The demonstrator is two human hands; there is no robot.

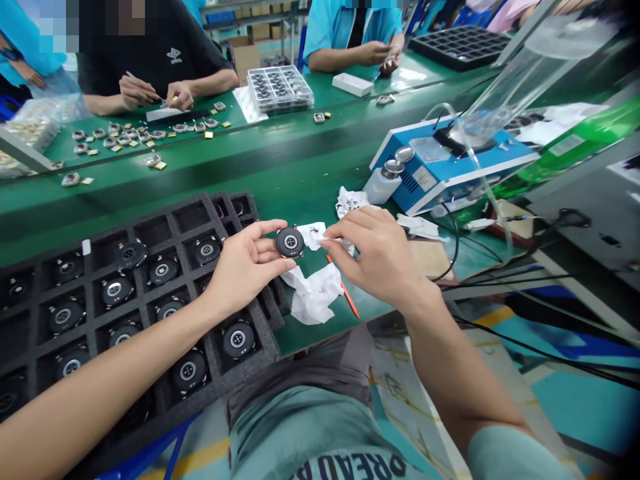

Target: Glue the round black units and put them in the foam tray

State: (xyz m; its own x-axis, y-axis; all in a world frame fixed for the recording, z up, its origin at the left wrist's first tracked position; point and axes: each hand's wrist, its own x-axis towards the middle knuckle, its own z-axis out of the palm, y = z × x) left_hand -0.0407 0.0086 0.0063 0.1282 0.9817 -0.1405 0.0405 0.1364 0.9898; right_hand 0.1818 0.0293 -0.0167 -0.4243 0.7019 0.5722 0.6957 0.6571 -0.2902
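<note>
My left hand [245,265] holds a round black watch-like module [289,241] by its edge, with the dark face turned up. My right hand [375,253] comes in from the right, its fingertips pinching a white tissue [327,239] right beside the module. Another crumpled tissue [313,295] lies on the green bench mat [280,173] below my hands, with an orange-handled tool [344,295] partly under it. Under my left forearm, a black foam tray [197,200] holds several similar round modules in its square cells.
A blue bench instrument [445,163] and a white plastic bottle [384,185] stand to the right, with cables and clear tubing [480,173] around them. Across the bench, seated co-workers' hands [135,93] work among small parts and trays.
</note>
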